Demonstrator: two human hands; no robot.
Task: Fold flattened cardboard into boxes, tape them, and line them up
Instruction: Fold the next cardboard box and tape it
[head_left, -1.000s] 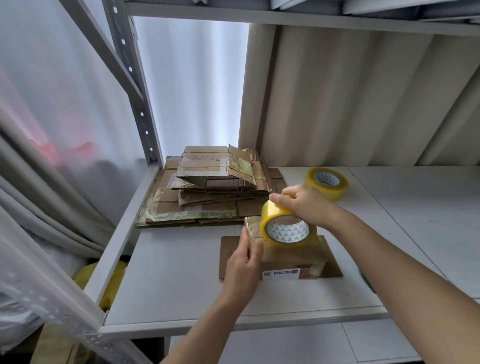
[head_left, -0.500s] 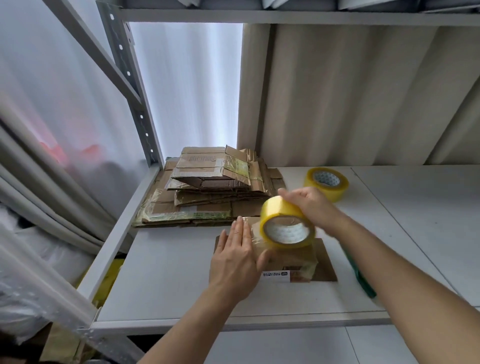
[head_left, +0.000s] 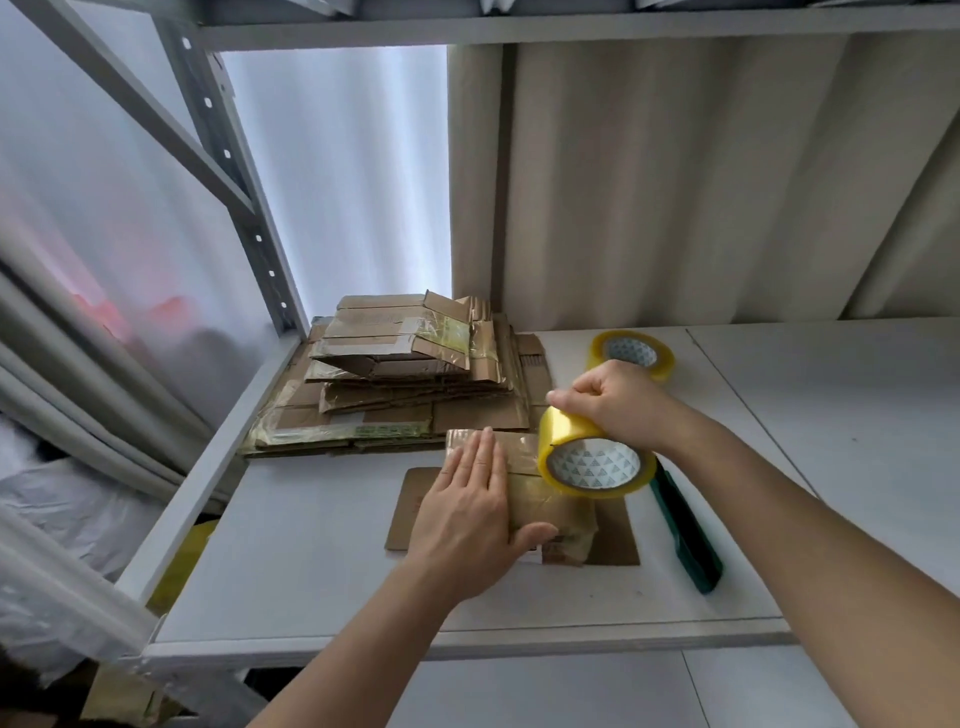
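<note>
A small folded cardboard box (head_left: 553, 512) stands on a flat brown cardboard sheet (head_left: 410, 512) on the white shelf (head_left: 311, 582). My left hand (head_left: 470, 506) lies flat on the box's top, fingers straight, thumb along its front edge. My right hand (head_left: 618, 402) grips a yellow roll of clear tape (head_left: 592, 460) at the box's right end, and a strip of tape runs from the roll across the box top. A stack of flattened cardboard boxes (head_left: 415, 374) lies behind, to the left.
A second yellow tape roll (head_left: 636, 352) lies at the back of the shelf. A green utility knife (head_left: 685, 535) lies to the right of the box. A grey shelf post (head_left: 244, 208) stands at the left, with curtains behind.
My left hand went from gripping the box's left side to lying flat on its top. My right hand carried the tape roll to the right, drawing tape across the box.
</note>
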